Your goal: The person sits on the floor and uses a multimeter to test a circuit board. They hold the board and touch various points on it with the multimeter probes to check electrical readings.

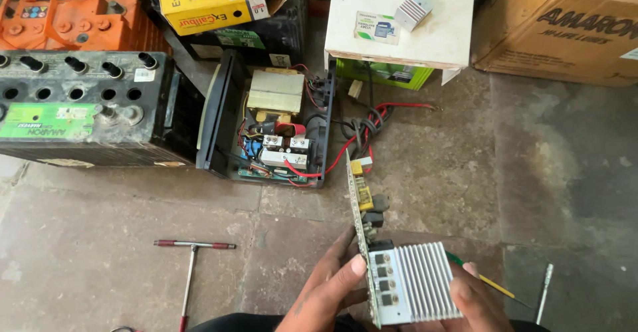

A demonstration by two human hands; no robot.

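My left hand [330,289] grips the edge of a circuit board [359,199] held on edge, thumb pressed on it. A finned aluminium heat sink [420,290] is fixed to the board's right face, with several round transistors on its flat part. My right hand [480,302] supports the heat sink from the right, fingers curled around it. Red wires [345,152] run from the board back to an opened inverter case [276,126] on the floor, which shows a transformer and small parts inside.
A black battery with a green label [80,109] lies left of the case, an orange battery [73,19] behind it. A T-handle wrench [189,265] lies on the stone floor at left. A green screwdriver [492,282] and metal bit [543,292] lie right. Boxes stand behind.
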